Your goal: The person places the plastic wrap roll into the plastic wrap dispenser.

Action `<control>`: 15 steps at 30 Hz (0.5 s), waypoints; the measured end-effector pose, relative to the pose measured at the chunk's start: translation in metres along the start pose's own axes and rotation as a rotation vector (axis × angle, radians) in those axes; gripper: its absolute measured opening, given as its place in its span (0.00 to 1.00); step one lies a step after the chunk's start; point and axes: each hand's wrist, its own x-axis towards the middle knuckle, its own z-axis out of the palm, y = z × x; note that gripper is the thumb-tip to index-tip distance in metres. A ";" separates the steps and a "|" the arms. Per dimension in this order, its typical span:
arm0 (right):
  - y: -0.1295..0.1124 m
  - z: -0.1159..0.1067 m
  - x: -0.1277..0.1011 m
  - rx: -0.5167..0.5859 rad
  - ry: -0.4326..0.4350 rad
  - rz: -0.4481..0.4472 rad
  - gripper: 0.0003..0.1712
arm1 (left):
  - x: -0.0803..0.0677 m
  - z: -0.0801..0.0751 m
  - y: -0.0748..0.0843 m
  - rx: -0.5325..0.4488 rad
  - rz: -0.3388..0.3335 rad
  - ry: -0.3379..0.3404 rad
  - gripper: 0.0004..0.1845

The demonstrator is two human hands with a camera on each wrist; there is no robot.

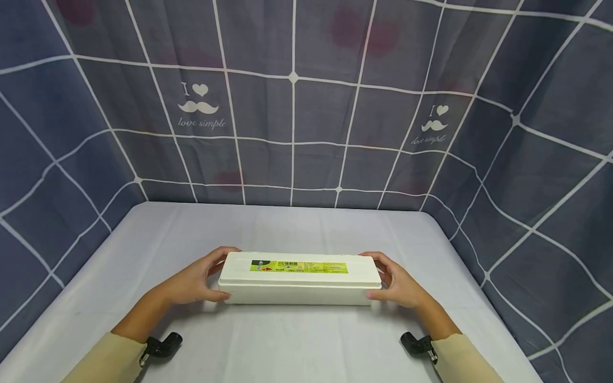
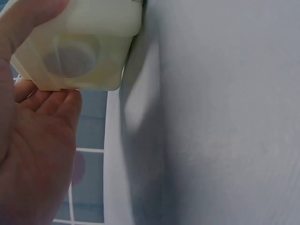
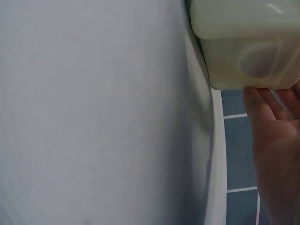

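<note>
A long white cling film box [image 1: 301, 295] lies crosswise near the middle of the table, a yellow-green label [image 1: 299, 266] on its lid facing up. My left hand [image 1: 196, 279] grips its left end, thumb at the front and fingers round the back. At the other end my right hand [image 1: 402, 282] holds it the same way. The left wrist view shows the box's end [image 2: 115, 70] with a round recess between thumb and fingers. A similar end [image 3: 225, 61] appears in the right wrist view, above the right fingers; the right thumb is out of sight there. The lid looks closed.
A white cloth [image 1: 306, 346] covers the table. Grey-blue curtains with white grid lines [image 1: 263, 106] hang behind it and along both sides. Each wrist carries a black strap-on device, the left one [image 1: 165, 346] and the right one [image 1: 415, 343], below beige sleeves.
</note>
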 end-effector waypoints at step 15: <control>-0.001 0.000 0.000 0.024 0.004 0.020 0.50 | -0.001 0.000 -0.006 0.001 0.019 -0.003 0.50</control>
